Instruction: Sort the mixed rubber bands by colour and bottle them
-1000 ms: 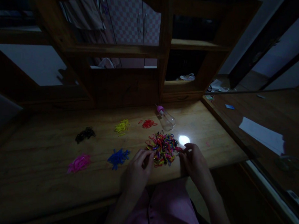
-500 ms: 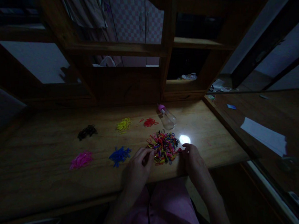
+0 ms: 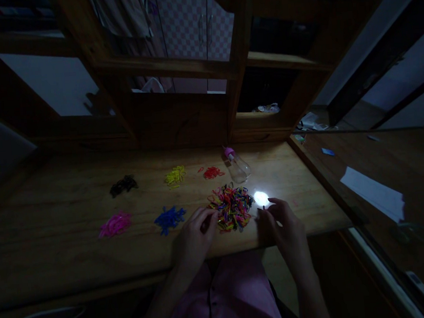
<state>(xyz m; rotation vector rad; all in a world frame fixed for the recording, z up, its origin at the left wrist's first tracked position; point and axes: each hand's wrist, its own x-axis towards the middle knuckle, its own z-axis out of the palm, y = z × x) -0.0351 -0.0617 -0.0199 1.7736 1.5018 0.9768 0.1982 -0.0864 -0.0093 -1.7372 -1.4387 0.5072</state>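
Observation:
A mixed pile of small colourful rubber bands (image 3: 232,207) lies on the wooden desk between my hands. At its left edge, my left hand (image 3: 197,231) has thumb and forefinger pinched together; what is in the pinch, if anything, is too small to make out. My right hand (image 3: 286,224) is just right of the pile, thumb and forefinger parted by a bright spot of light. A tiny dark mark shows near its fingertips. Single-colour heaps lie around: blue bands (image 3: 170,219), pink bands (image 3: 116,224), black bands (image 3: 123,185), yellow bands (image 3: 175,176) and red bands (image 3: 212,172).
A clear bulb-shaped bottle (image 3: 239,169) with a pink top lies behind the mixed pile. Wooden shelving (image 3: 179,117) rises at the desk's back. On the lower surface to the right are white paper (image 3: 374,192) and a small blue card (image 3: 328,152).
My right hand has shifted right, away from the pile, and its thumb and forefinger have spread. The red piece by its fingertips no longer shows. My left hand has barely moved.

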